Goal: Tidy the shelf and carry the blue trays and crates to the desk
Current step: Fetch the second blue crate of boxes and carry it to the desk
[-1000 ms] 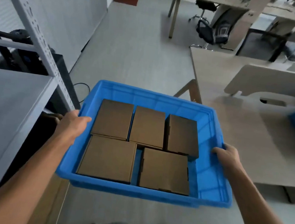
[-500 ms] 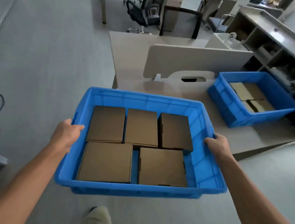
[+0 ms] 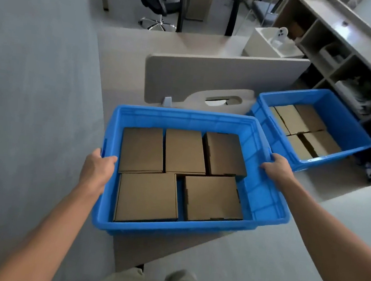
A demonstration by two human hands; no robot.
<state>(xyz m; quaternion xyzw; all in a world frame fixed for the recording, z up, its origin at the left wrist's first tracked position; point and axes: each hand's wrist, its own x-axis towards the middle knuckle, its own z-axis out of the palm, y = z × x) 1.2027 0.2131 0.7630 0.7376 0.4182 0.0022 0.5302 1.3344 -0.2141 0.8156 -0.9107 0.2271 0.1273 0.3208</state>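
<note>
Blue crate [image 3: 264, 196] in both hands, now over desk [image 3: 128, 63].

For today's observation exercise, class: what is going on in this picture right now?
A person holds a blue crate by its two short sides, left hand on one rim, right hand on the other. Five closed cardboard boxes lie flat inside. The crate hangs over the near corner of a desk, where a second blue crate of boxes already sits against the divider panel.
</note>
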